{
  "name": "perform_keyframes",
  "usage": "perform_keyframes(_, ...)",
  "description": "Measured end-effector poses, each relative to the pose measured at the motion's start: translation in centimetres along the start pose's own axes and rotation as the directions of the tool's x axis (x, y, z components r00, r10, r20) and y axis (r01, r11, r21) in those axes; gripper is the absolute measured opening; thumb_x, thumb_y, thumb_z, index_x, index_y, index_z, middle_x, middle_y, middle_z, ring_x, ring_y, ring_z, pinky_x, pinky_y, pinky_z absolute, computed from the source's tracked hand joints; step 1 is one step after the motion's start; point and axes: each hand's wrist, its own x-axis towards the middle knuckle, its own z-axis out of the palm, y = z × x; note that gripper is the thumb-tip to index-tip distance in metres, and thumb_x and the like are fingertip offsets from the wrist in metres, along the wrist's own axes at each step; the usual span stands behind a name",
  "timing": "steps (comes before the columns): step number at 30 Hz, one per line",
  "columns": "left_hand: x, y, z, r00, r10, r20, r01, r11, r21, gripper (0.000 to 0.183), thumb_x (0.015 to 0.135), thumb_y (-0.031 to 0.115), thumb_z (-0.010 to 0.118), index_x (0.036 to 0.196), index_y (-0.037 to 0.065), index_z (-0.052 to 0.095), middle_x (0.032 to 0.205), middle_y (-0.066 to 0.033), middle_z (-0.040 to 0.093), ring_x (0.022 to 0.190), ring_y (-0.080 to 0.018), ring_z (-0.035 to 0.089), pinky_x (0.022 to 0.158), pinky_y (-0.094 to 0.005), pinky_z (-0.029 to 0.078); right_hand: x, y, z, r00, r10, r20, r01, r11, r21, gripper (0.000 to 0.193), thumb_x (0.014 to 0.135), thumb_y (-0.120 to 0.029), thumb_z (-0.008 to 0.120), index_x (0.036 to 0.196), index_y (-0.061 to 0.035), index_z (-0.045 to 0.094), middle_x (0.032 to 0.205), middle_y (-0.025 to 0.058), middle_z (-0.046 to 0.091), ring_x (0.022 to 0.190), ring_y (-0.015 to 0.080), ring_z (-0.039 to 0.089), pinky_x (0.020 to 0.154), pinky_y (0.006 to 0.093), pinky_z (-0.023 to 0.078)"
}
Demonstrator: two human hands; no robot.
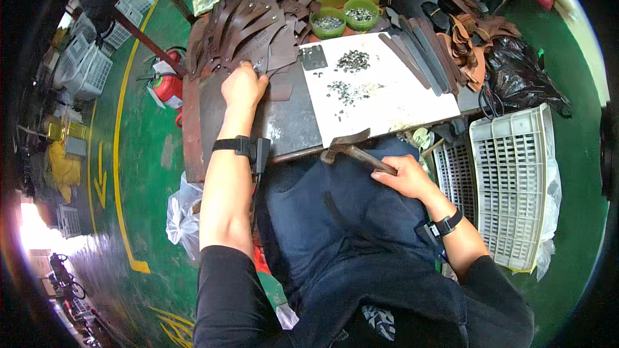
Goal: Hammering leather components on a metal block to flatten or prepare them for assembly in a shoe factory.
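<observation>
Remotely, I had my right grip wrapped around the handle end of the hammer, above the lap; likely stiff, head-heavy, best held there. My left grip met brown leather pieces on the worktop, probably light, supple, best lifted edgewise; whether pinching, I couldn't tell.

The left grip hides whatever it may hold; bits in 2 bowls are too small to tell.

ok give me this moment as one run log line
left hand: at brown pieces | right hand: grips hammer by handle | nearby: white sheet bearing small parts, green bowls
</observation>
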Motion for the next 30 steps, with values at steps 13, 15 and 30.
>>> perform_keyframes(13, -10.7, -1.0, -5.6, 0.994, -0.103, 0.032, 0.108, 0.965, -0.239, 0.043, 0.077, 0.039, 0.068, 0.1, 0.003, 0.066, 0.089, -0.0224, 0.069, 0.087, -0.041, 0.067, 0.076, -0.0485, 0.052, 0.0, 0.0, -0.9, 0.999, 0.016, 0.027, -0.018, 0.998, 0.053, 0.03, 0.087, -0.029, 0.072, 0.079, -0.0021, 0.063, 0.058, 0.0115, 0.052, 0.054, 0.0135, 0.048, 0.054, 0.0337, 0.041)
perform_keyframes(15, -14.8, -2.8, -3.0, 0.999, -0.01, 0.032, 0.017, 0.97, -0.241, 0.046, 0.077, 0.038, 0.071, 0.109, 0.004, 0.065, 0.096, -0.022, 0.069, 0.092, -0.0397, 0.066, 0.079, -0.0474, 0.052, 0.1, 0.2, -0.5, 1.0, -0.02, 0.015, 0.02, 0.999, 0.05, 0.032, 0.087, -0.029, 0.073, 0.076, -0.0015, 0.061, 0.056, 0.0101, 0.05, 0.054, 0.0123, 0.045, 0.054, 0.0334, 0.04)
perform_keyframes(30, -14.5, -4.9, 2.3, 0.998, -0.001, -0.065, -0.058, 0.457, -0.888, 0.026, 0.102, 0.023, 0.053, 0.099, 0.002, 0.067, 0.077, -0.0013, 0.054, 0.055, -0.0078, 0.048, 0.051, -0.0251, 0.038, -0.6, -0.7, 0.5, 0.998, 0.02, -0.054, -0.02, 1.0, -0.01, 0.03, 0.085, -0.029, 0.073, 0.081, -0.0013, 0.064, 0.058, 0.0074, 0.051, 0.057, 0.0115, 0.046, 0.055, 0.032, 0.04)
